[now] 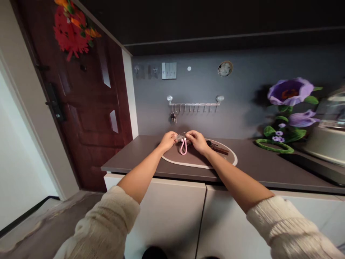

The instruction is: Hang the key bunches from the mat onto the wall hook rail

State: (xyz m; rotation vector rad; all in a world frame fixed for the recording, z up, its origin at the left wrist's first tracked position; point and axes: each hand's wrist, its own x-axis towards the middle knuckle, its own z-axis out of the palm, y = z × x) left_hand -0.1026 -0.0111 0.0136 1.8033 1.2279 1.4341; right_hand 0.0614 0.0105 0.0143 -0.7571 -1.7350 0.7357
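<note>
A teardrop-shaped, smooth pink loop [183, 153] hangs between both hands [168, 140] [197, 141].

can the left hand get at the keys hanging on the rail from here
Likely yes: the hanging keys are above and beyond the left hand, with nothing visible in between. That hand is busy at the pink-looped keyring, though, so it may need to free itself first.

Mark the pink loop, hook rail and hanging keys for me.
Pink loop [183, 153], head view: its lower curve.
Hook rail [194, 104], head view: middle of its bar.
Hanging keys [173, 117], head view: middle of the bunch.
</note>
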